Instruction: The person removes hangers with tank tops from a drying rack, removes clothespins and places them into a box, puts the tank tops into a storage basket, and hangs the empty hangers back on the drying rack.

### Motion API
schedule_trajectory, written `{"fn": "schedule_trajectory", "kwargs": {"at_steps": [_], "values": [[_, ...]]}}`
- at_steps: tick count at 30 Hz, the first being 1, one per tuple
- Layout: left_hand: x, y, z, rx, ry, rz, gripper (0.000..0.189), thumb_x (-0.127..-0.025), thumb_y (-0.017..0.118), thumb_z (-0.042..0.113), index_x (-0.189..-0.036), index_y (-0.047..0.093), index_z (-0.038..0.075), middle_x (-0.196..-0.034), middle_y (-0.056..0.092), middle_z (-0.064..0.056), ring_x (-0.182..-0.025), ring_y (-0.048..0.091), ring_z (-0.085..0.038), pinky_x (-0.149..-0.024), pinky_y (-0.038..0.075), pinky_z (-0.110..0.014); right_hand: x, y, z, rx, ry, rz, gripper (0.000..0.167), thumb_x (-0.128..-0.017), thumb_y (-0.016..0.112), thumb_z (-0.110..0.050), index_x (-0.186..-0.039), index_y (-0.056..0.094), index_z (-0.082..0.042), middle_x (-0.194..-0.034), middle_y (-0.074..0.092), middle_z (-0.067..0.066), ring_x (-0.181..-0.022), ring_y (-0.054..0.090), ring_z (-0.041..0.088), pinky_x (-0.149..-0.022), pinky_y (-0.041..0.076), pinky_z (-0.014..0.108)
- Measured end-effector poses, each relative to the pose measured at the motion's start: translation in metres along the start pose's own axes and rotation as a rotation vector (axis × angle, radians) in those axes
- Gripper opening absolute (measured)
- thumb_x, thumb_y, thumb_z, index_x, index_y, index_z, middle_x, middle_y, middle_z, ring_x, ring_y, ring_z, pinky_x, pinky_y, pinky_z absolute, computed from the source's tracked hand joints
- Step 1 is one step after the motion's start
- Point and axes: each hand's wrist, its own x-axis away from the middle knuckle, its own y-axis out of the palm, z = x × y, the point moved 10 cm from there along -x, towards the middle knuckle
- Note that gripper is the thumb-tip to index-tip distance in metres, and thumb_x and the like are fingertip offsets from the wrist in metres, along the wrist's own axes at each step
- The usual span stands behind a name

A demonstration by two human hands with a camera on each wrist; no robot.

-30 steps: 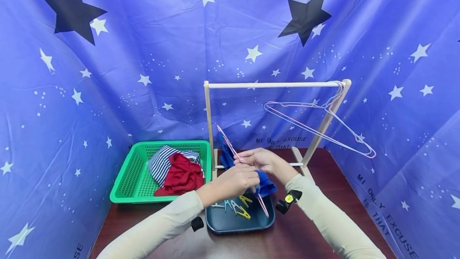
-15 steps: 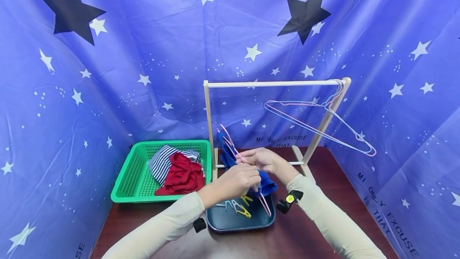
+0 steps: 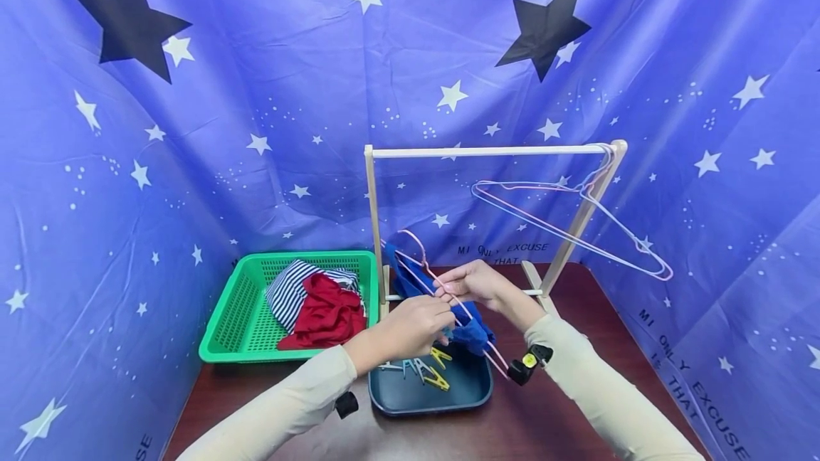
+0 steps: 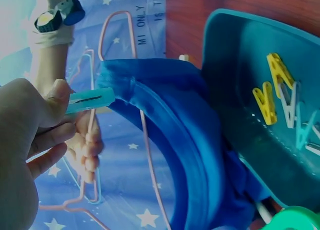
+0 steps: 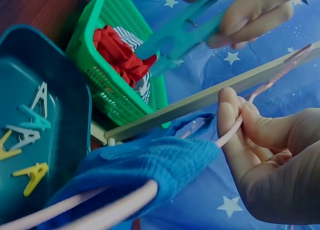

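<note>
My right hand pinches the pink wire of a clothes hanger between thumb and fingers. A blue garment with a banded edge is on that hanger, whose bare wire ends stick out past the cloth. Beside it, my left hand pinches a teal clothespin. The right wrist view shows this clothespin apart from the garment, its tips pointing away from the fingers. Both hands are above the far side of a dark tray where several yellow, white and teal clothespins lie.
A green basket on the left contains red cloth and striped cloth. Behind the hands stands a wooden rack, with pink and pale blue hangers at its right end. Starry curtains enclose the table.
The pink hanger has turned, so its hook shows more plainly and its near end has swung right. My right hand has shifted slightly right; the left hand has drawn back a little to the left.
</note>
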Motion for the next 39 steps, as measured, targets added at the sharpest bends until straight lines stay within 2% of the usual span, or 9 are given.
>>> {"fn": "schedule_trajectory", "kwargs": {"at_steps": [6, 10, 15, 18, 21, 28, 31, 36, 39], "values": [[0.011, 0.016, -0.010, 0.056, -0.076, -0.092, 0.016, -0.086, 0.081, 0.018, -0.093, 0.068, 0.016, -0.089, 0.068, 0.006, -0.082, 0.065, -0.008, -0.078, 0.054, -0.022, 0.005, -0.006, -0.012, 0.115, -0.065, 0.035, 0.027, -0.095, 0.060, 0.009, -0.119, 0.063, 0.021, -0.086, 0.078, 0.009, -0.073, 0.073, 0.011, -0.072, 0.062, 0.028], [0.021, 0.033, -0.016, 0.117, -0.128, -0.176, 0.018, -0.086, 0.081, 0.019, -0.100, 0.070, 0.015, -0.094, 0.070, 0.004, -0.087, 0.066, -0.010, -0.081, 0.054, -0.021, 0.011, -0.010, -0.021, 0.205, -0.099, 0.075, 0.022, -0.095, 0.060, 0.010, -0.114, 0.066, 0.019, -0.086, 0.077, 0.015, -0.071, 0.073, 0.011, -0.069, 0.062, 0.029], [0.031, 0.057, -0.018, 0.176, -0.187, -0.285, 0.020, -0.087, 0.079, 0.014, -0.106, 0.073, 0.015, -0.099, 0.073, 0.004, -0.092, 0.067, -0.010, -0.084, 0.054, -0.019, 0.018, -0.015, -0.032, 0.250, -0.130, 0.142, 0.020, -0.095, 0.060, 0.011, -0.111, 0.068, 0.020, -0.087, 0.076, 0.022, -0.069, 0.073, 0.013, -0.064, 0.061, 0.025], [0.035, 0.071, -0.017, 0.184, -0.204, -0.323, 0.021, -0.087, 0.079, 0.014, -0.107, 0.074, 0.015, -0.099, 0.074, 0.003, -0.093, 0.069, -0.010, -0.084, 0.055, -0.020, 0.021, -0.021, -0.038, 0.267, -0.142, 0.194, 0.020, -0.095, 0.060, 0.010, -0.110, 0.068, 0.020, -0.085, 0.076, 0.022, -0.067, 0.072, 0.012, -0.063, 0.060, 0.023], [0.037, 0.085, -0.018, 0.177, -0.226, -0.355, 0.023, -0.087, 0.081, 0.019, -0.108, 0.075, 0.015, -0.100, 0.075, 0.002, -0.093, 0.069, -0.009, -0.083, 0.055, -0.021, 0.025, -0.026, -0.045, 0.349, -0.169, 0.250, 0.019, -0.095, 0.061, 0.010, -0.110, 0.070, 0.018, -0.085, 0.075, 0.024, -0.067, 0.072, 0.013, -0.064, 0.061, 0.026], [0.038, 0.122, -0.020, 0.152, -0.270, -0.440, 0.028, -0.089, 0.080, 0.030, -0.114, 0.077, 0.017, -0.102, 0.074, 0.004, -0.091, 0.068, -0.007, -0.078, 0.054, -0.020, 0.029, -0.037, -0.057, 0.552, -0.241, 0.381, 0.016, -0.094, 0.062, 0.009, -0.103, 0.075, 0.011, -0.084, 0.076, 0.024, -0.075, 0.076, 0.033, -0.069, 0.063, 0.038], [0.039, 0.137, -0.020, 0.145, -0.277, -0.473, 0.030, -0.089, 0.079, 0.032, -0.115, 0.077, 0.018, -0.103, 0.074, 0.006, -0.092, 0.068, -0.005, -0.078, 0.054, -0.018, 0.030, -0.041, -0.059, 0.594, -0.271, 0.415, 0.015, -0.093, 0.063, 0.010, -0.100, 0.076, 0.010, -0.081, 0.076, 0.022, -0.075, 0.075, 0.036, -0.066, 0.062, 0.034], [0.043, 0.160, -0.019, 0.146, -0.315, -0.523, 0.032, -0.089, 0.079, 0.034, -0.117, 0.077, 0.018, -0.104, 0.075, 0.006, -0.092, 0.069, -0.003, -0.080, 0.055, -0.017, 0.032, -0.045, -0.062, 0.625, -0.302, 0.456, 0.015, -0.092, 0.063, 0.010, -0.099, 0.077, 0.009, -0.080, 0.076, 0.019, -0.073, 0.075, 0.032, -0.065, 0.061, 0.028], [0.044, 0.171, -0.019, 0.120, -0.330, -0.541, 0.032, -0.087, 0.081, 0.036, -0.114, 0.077, 0.019, -0.102, 0.076, 0.007, -0.090, 0.069, -0.003, -0.079, 0.055, -0.018, 0.032, -0.045, -0.063, 0.624, -0.308, 0.456, 0.015, -0.093, 0.063, 0.010, -0.100, 0.076, 0.009, -0.081, 0.076, 0.020, -0.073, 0.075, 0.032, -0.066, 0.062, 0.029]]}}
